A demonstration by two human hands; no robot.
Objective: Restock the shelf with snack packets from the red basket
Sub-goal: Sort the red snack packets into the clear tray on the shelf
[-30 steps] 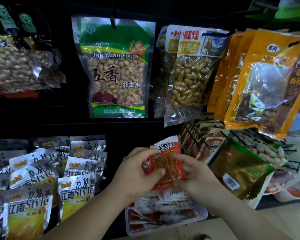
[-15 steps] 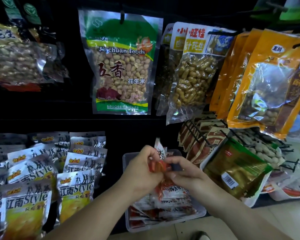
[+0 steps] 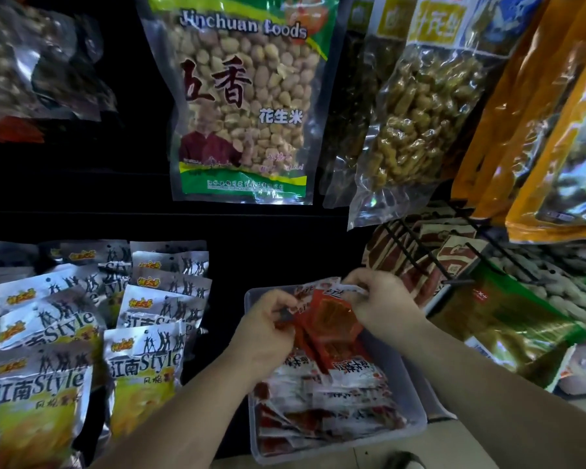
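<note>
Both hands work low centre, over a clear plastic tray (image 3: 417,397). Tray edges: the far rim sits under the knuckles, the near rim runs along the bottom of the view with a pale surface (image 3: 460,448) showing beyond it, and the right wall lies close to a green-and-gold packet (image 3: 508,319) leaning beside it. On the left a narrow dark gap (image 3: 219,336) parts the tray from rows of silver-and-yellow packets (image 3: 142,374) standing upright and overlapping. This gap is the only open lane at hand height. Above the tray a band of bare dark back panel (image 3: 278,228) runs under the hanging stock. A large bag of shelled peanuts (image 3: 244,106) hangs at centre, a bag of peanuts in the shell (image 3: 416,120) to its right, and orange bags (image 3: 528,113) at far right. Black wire pegs (image 3: 430,252) jut out just beyond the right hand, with brown-and-white packets threaded on them. The tray holds a loose heap of red-and-white snack packets (image 3: 318,401), lying flat and overlapping — its floor is hidden. A red snack packet (image 3: 332,316) is held tilted above the tray's far end, over the heap. The left hand (image 3: 268,330) has its fingers curled and pinches the packet's left edge. The right hand (image 3: 383,302) nips its white top edge between thumb and fingers.
</note>
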